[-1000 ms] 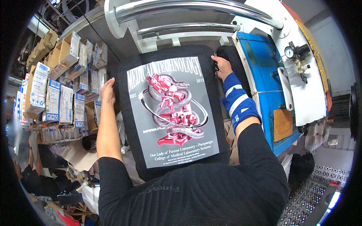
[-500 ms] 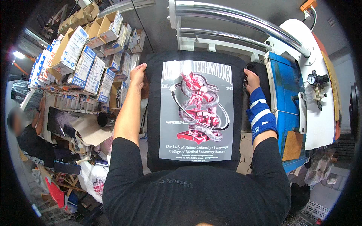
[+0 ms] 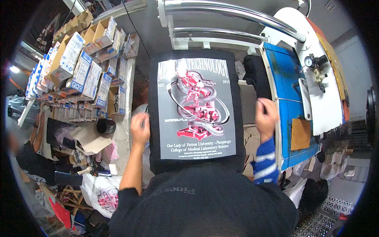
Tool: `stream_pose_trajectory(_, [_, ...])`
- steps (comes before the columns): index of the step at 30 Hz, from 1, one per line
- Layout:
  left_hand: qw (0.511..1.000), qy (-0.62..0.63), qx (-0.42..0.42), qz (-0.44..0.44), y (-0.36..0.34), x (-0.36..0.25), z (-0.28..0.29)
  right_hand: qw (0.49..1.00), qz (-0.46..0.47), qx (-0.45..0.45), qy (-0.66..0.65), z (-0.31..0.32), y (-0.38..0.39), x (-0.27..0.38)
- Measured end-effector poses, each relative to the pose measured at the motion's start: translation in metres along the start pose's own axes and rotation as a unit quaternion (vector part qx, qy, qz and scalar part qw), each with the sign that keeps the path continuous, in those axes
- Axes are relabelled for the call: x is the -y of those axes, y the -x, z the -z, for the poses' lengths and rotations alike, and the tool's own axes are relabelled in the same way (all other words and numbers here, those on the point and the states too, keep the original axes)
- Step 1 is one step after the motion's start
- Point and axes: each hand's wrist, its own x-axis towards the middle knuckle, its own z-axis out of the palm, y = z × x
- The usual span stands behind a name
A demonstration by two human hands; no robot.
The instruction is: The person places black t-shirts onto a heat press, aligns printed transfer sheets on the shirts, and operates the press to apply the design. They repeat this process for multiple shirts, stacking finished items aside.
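Observation:
A black T-shirt (image 3: 155,138) lies flat in front of me, with a grey rectangular print (image 3: 167,102) of a red microscope and a coiled snake facing up. My left hand (image 3: 140,128) is beside the shirt's left edge, its fingers curled in and slightly blurred; I see nothing in them. On the other side my right hand (image 3: 266,115) hovers apart from the shirt, next to the blue panel, also with curled, blurred fingers and nothing visible in them. A blue band with pale stripes (image 3: 265,160) wraps my right wrist.
Chrome bars (image 3: 237,15) of a white-framed machine span the far side. At right stand a blue panel (image 3: 286,83) and a pressure gauge (image 3: 308,61). Stacked cardboard boxes (image 3: 83,71) and a black cup (image 3: 106,126) are at left. Another person (image 3: 29,146) is at the far left.
Both hands have left the shirt's far side edges and drawn back toward me, the right one also moving outward. The fingers have curled. The whole view has shifted slightly.

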Motion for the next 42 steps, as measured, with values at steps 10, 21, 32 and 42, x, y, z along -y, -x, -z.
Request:
stream_pose_trajectory(10, [0.996,0.001,0.086,-0.033,0.114,-0.070,0.017,0.887,-0.261,-0.041,0.378,0.249,0.013,-0.091])
stream_pose_trajectory(21, [0.995,-0.019,0.041,-0.088,0.127,-0.061,0.006,0.885,-0.210,0.026,0.415,0.245,0.017,-0.081])
stream_pose_trajectory(32, [0.993,-0.051,0.065,-0.086,0.120,-0.063,0.009,0.930,-0.048,-0.069,0.357,0.167,0.054,0.050])
stream_pose_trajectory(42, [0.998,-0.026,0.026,0.053,0.097,-0.051,0.022,0.979,0.095,-0.123,0.129,0.128,0.066,0.140])
